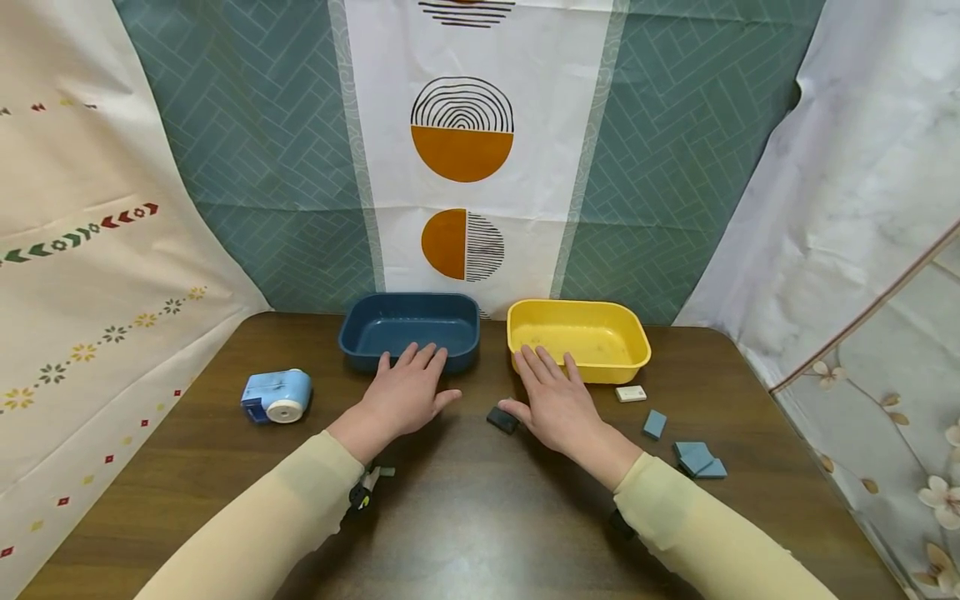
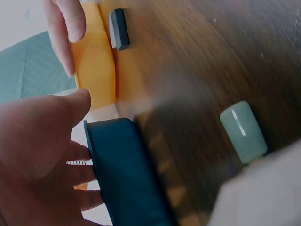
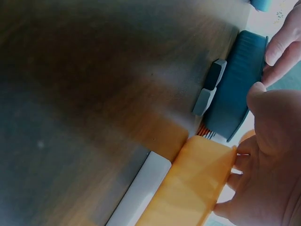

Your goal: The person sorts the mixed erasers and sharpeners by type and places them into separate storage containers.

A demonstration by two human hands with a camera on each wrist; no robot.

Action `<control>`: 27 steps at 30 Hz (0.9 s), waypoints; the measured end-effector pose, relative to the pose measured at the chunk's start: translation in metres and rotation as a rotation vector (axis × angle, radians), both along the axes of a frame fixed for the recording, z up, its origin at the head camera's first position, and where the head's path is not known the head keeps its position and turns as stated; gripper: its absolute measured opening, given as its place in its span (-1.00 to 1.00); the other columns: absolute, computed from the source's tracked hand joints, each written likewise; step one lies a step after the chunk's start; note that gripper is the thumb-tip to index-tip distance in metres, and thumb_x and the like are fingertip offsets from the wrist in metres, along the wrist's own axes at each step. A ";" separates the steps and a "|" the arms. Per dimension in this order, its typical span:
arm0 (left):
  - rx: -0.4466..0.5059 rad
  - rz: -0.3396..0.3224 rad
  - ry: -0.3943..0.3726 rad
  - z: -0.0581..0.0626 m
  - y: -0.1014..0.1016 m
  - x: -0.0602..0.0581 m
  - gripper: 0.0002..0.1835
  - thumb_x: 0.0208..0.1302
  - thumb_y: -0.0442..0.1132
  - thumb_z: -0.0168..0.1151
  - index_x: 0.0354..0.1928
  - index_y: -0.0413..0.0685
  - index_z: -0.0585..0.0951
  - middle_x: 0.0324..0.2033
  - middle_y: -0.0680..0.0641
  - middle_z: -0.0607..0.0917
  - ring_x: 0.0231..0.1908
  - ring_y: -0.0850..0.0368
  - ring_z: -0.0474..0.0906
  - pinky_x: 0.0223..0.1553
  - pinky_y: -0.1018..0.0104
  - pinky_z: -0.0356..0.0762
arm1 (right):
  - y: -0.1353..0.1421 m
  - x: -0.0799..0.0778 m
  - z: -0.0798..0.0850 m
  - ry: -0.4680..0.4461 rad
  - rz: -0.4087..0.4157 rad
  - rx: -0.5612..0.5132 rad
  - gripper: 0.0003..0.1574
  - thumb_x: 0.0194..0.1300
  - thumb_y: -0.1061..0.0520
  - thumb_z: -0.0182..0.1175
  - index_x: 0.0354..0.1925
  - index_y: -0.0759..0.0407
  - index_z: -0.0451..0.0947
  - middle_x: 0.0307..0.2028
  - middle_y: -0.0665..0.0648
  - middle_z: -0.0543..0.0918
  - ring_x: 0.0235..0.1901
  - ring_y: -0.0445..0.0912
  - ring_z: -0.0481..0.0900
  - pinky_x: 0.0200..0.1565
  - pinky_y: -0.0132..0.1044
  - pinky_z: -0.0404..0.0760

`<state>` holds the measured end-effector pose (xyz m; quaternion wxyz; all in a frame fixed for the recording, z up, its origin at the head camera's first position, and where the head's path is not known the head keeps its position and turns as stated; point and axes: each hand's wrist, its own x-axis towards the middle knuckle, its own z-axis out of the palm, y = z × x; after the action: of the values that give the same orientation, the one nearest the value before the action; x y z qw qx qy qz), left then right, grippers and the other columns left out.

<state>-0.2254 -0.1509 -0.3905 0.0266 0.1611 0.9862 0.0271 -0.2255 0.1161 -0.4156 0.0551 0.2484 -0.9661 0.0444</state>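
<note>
The left hand (image 1: 405, 400) and right hand (image 1: 558, 408) are hovering — straight-fingered, holding nothing — by the dark-blue rectangular plastic tub (image 1: 408, 327) and yellow rectangular plastic tub (image 1: 585, 337), seemingly idling; grasping is requiring curled fingers.

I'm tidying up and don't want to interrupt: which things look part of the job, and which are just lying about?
Seemingly in the job:
dark blue tray, at the left grip
yellow tray, at the right grip

Apparently just lying about:
light-blue device
small dark block, though near the right grip
white block
pale green piece
blue-grey pieces
</note>
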 end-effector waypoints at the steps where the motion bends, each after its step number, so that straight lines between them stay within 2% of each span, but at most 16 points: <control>1: -0.001 -0.004 0.004 0.000 0.001 0.001 -0.12 0.67 0.30 0.12 0.73 -0.14 0.27 0.68 -0.25 0.29 0.66 -0.37 0.13 0.54 -0.57 0.08 | 0.000 0.000 0.000 -0.003 0.000 -0.002 0.10 0.64 -0.43 0.12 0.74 0.24 0.17 0.72 0.26 0.18 0.71 0.20 0.07 0.65 0.36 -0.04; 22: 0.008 -0.052 0.026 0.000 0.017 0.008 -0.13 0.66 0.31 0.13 0.70 -0.13 0.33 0.65 -0.23 0.35 0.64 -0.32 0.21 0.53 -0.55 0.15 | -0.009 0.000 -0.002 0.001 0.024 -0.036 0.09 0.63 -0.44 0.13 0.73 0.22 0.19 0.71 0.25 0.21 0.71 0.18 0.09 0.66 0.34 -0.03; 27: 0.000 -0.051 0.037 0.001 0.020 0.010 -0.15 0.66 0.31 0.12 0.70 -0.12 0.34 0.64 -0.22 0.37 0.64 -0.31 0.23 0.53 -0.53 0.18 | -0.011 0.001 -0.004 0.002 0.012 -0.006 0.12 0.63 -0.47 0.09 0.75 0.20 0.16 0.72 0.23 0.19 0.72 0.16 0.07 0.66 0.33 -0.06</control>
<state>-0.2154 -0.1307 -0.3892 0.0093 0.1868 0.9821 0.0234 -0.2245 0.1052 -0.4192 0.0564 0.2540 -0.9644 0.0476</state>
